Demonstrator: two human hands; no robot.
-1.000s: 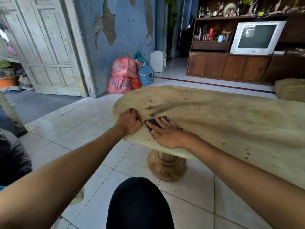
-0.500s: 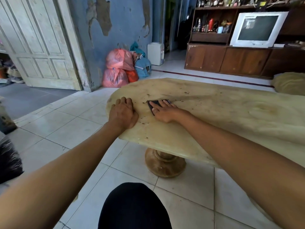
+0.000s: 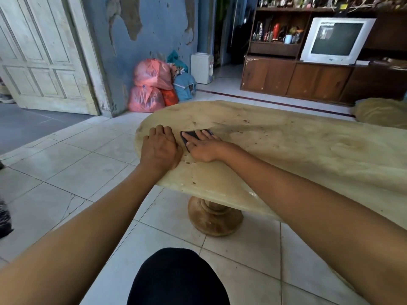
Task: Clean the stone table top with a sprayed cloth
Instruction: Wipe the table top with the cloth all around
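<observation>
Head view, items as I log them from my remote station:

Stone table top [image 3: 286,155]: pale yellowish slab with a rounded left end, scattered with dark specks and a darker smear running right from the hands. It stands on a turned pedestal base [image 3: 214,216] on a white tiled floor [image 3: 77,172].

Cloth [image 3: 190,136]: small, dark, lying flat on the table top near its left end, mostly covered by the right hand; only its left and far edges show.

Right hand [image 3: 203,146]: palm down, fingers straight and spread, pressing on the cloth. Nothing is gripped; the fingers lie flat.

Left hand [image 3: 161,148]: palm down on the bare stone just left of the cloth, near the table's rounded edge. Fingers are lightly bent at the knuckles, resting on the surface, holding nothing. The two hands sit just beside each other; I cannot tell whether they touch.

Knee in dark fabric [image 3: 178,278]: near bottom centre, below the table edge.

Far side of the room: pink plastic bags [image 3: 152,86] stacked against a blue wall with peeling paint [image 3: 154,29], a white panelled door [image 3: 44,56] to the left, a wooden cabinet [image 3: 308,78] on the right bearing a white-cased television [image 3: 337,40].
</observation>
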